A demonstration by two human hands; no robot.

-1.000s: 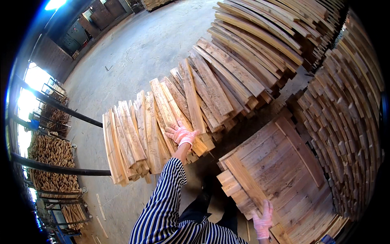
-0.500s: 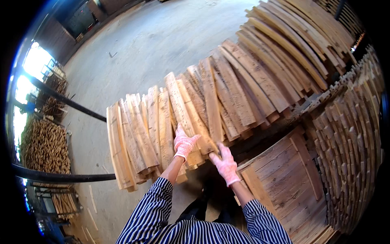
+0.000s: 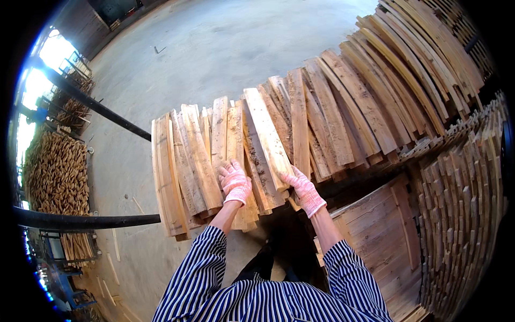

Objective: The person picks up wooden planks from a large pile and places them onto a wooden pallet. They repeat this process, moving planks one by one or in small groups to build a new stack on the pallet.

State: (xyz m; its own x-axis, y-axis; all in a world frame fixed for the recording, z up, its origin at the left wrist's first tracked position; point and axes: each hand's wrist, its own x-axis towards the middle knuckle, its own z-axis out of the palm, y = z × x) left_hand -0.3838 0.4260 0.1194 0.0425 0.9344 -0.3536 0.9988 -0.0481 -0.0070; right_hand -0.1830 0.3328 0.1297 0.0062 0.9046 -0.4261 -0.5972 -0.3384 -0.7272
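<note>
Pale sawn plank [image 3: 264, 134] lies over the row of loose planks [image 3: 331, 124], nr end at R hand [image 3: 304, 193]. R hand part-closed round that end; L hand [image 3: 235, 183] half-open, resting on adj. planks, no grip seen. Risk: planks lie uneven & overlapping, so a pull on one could drag others off the nr edge. Boarded wooden panel [image 3: 375, 233] lower R; plank stack [image 3: 461, 209] far R.

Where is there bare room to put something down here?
Mostly bare: the concrete floor beyond the plank row, and the wooden panel between the right sleeve and the tall board stack, though a darker strip lies on it. Crowded: the row itself, where planks overlap, the left hand lies on them and the right hand holds a pale plank by its end.
</note>
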